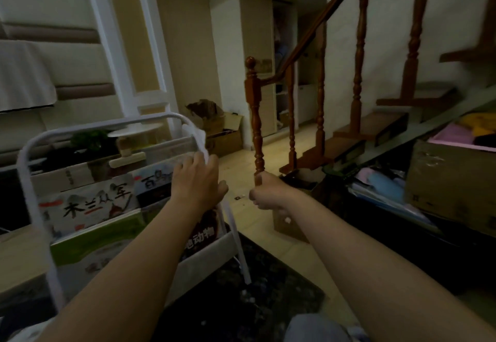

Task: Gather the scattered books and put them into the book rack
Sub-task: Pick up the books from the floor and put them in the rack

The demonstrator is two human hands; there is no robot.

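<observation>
The left hand (198, 180) lies back-up on the white side rail of the book rack (204, 258), fingers and thumb closed round the tube, which runs out from under the palm. Just left of and below that hand, picture books (88, 204) stand in the rack's pockets, covers facing out. To its right and apart, the right hand (268, 194) is clenched in a loose fist, thumb up, nothing visible in it, before the newel post (253, 105).

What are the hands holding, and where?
The left hand seems to grip the book rack by its white right side bar, near the top. The right hand is curled with nothing visible in it.
</observation>
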